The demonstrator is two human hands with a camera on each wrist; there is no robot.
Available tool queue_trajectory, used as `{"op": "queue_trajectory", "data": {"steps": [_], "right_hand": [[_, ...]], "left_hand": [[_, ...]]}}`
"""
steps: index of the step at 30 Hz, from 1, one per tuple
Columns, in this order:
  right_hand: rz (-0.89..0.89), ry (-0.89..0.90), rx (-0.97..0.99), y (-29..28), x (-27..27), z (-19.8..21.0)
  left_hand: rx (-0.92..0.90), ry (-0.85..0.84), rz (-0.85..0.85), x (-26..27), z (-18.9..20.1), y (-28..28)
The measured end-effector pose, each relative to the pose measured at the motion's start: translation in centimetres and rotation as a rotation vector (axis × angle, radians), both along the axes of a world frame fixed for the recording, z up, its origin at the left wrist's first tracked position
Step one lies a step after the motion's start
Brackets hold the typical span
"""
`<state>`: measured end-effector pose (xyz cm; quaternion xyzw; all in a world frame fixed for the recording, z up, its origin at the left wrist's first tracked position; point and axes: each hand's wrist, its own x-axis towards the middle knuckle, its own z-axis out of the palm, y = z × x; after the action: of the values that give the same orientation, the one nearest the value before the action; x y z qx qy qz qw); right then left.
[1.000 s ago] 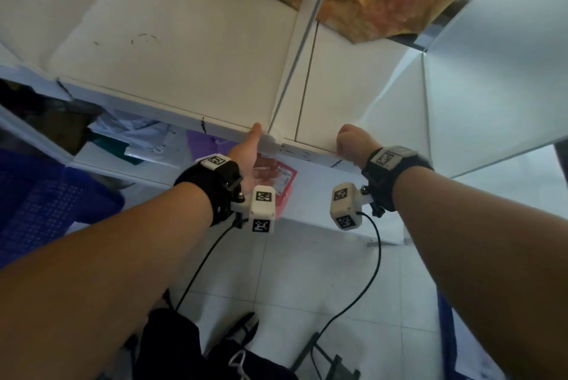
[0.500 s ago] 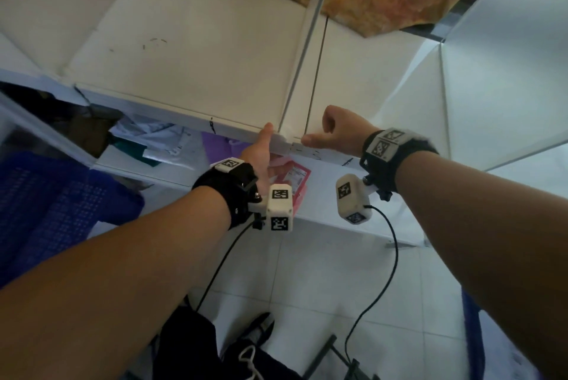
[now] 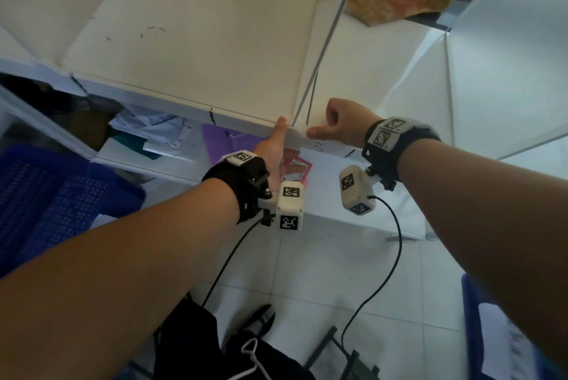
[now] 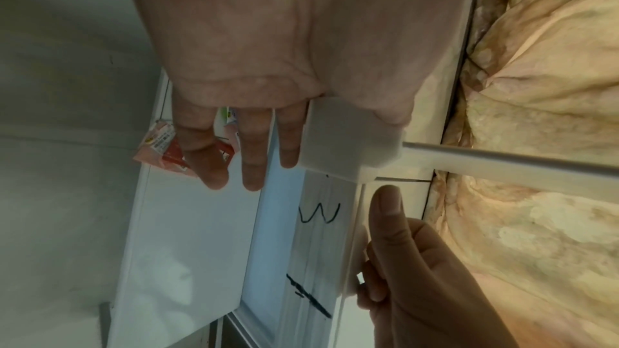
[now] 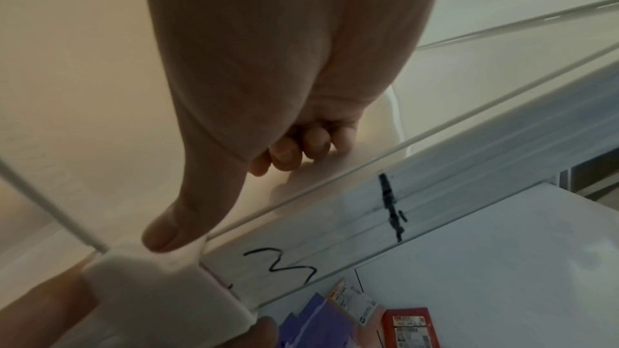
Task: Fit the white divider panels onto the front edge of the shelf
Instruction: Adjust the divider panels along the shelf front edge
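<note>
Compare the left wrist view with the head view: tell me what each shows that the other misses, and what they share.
Only the left wrist view shows the left hand's straight fingers under the shelf edge, and the thumb wrapped over the white end block. Only the head view shows both forearms, the blue crate and the floor tiles. Both show the right hand with its thumb on the shelf's front edge beside the divider panel.

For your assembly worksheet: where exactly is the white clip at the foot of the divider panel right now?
In the head view, the white clip sits on the shelf's front edge, centre frame, between the left hand's thumb and the right hand's thumb.
</note>
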<state>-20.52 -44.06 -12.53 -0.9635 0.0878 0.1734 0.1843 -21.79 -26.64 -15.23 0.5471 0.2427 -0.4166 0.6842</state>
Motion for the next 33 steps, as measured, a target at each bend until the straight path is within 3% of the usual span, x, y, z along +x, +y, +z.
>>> {"op": "queue_trajectory", "data": {"steps": [13,25,29,33], "right_hand": [[0.09,-0.013,-0.045,1.7,1.1,-0.3],[-0.062,-0.062,-0.06,3.0,0.3,-0.7],[-0.086,-0.165,-0.07,4.0,-1.6,-1.1],[-0.135,-0.239,-0.04,5.9,-3.3,-1.6]], "left_hand": [[-0.152,0.09,0.064,0.3,-1.1,0.0],[-0.133,0.079,0.085,2.0,-3.7,0.6],[-0.199,0.088,0.03,1.7,-4.0,0.5],[-0.123,0.085,0.024,1.4,-3.6,0.8]]}}
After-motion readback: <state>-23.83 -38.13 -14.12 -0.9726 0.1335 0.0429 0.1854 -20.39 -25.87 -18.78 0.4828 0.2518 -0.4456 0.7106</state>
